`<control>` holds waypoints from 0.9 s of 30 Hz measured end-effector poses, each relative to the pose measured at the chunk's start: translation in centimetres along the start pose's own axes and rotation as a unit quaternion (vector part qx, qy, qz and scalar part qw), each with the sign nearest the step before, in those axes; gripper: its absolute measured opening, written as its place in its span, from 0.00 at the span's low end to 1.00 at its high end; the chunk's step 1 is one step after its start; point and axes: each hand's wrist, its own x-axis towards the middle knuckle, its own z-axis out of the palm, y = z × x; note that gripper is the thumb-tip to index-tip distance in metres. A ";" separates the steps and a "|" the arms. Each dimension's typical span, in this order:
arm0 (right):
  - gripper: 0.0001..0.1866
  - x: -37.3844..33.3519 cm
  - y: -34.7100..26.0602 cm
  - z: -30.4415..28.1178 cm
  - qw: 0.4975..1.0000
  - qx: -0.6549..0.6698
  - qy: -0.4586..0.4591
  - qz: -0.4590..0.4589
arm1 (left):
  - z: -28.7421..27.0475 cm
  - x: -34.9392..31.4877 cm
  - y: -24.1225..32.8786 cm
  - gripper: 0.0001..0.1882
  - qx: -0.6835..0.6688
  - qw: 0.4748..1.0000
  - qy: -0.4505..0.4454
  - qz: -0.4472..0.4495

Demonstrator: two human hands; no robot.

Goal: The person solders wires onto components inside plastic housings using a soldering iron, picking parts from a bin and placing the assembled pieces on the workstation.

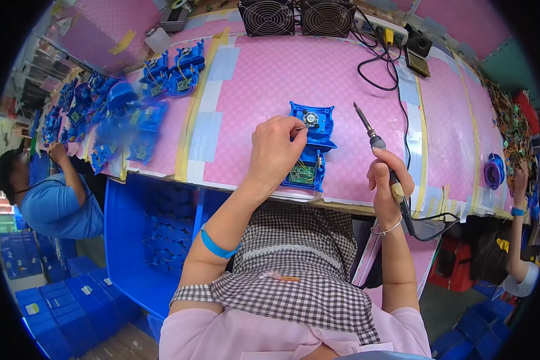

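Note:
My left hand [276, 149] is closed in a pinch on a thin wire whose end shows at the fingertips; I cannot tell if it is solder or a lead. Those fingertips are over the left edge of an open blue plastic housing [325, 117]. In its upper part sits a small round speaker [311, 119], and in its lower part a green circuit board [300, 174] with wires, partly covered by my hand. My right hand [392, 180] grips a soldering iron [374, 139], its tip raised up and left, apart from the housing.
More open blue housings [183, 72] lie to the left on the pink table [252, 72]. Two fans [267, 18] stand at the back. The iron's black cord [406, 120] runs along the right side. A blue bin [123, 210] is below the left edge. Co-workers sit on both sides.

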 end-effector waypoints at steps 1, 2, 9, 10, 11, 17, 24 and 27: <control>0.14 0.0 0.2 0.0 1.000 0.010 -0.002 -0.007 | 0.0 0.0 -0.1 0.05 -0.006 1.000 0.002 0.008; 0.14 0.0 0.2 0.1 1.000 0.019 -0.005 -0.013 | 0.1 0.0 -0.1 0.05 -0.012 1.000 0.005 0.017; 0.07 0.1 -0.7 0.3 0.997 0.027 -0.061 0.035 | 0.0 -0.1 0.0 0.05 -0.011 1.000 0.002 0.015; 0.07 0.2 -1.0 0.5 0.997 0.010 -0.074 0.030 | 0.1 -0.1 0.0 0.05 -0.013 1.000 0.002 0.012; 0.07 0.3 -1.2 0.8 0.996 -0.006 -0.087 0.026 | 0.1 -0.1 0.0 0.06 -0.016 1.000 0.002 0.008; 0.07 0.8 -0.8 2.0 0.994 -0.031 -0.101 0.021 | 0.1 -0.1 0.0 0.06 -0.012 1.000 -0.003 -0.001; 0.07 1.0 -0.8 2.1 0.993 -0.047 -0.108 0.030 | 0.1 -0.2 -0.1 0.05 -0.021 1.000 0.005 0.006; 0.07 0.9 -1.0 1.9 0.995 -0.030 -0.093 0.018 | 0.1 -0.3 0.0 0.05 -0.020 1.000 0.011 0.014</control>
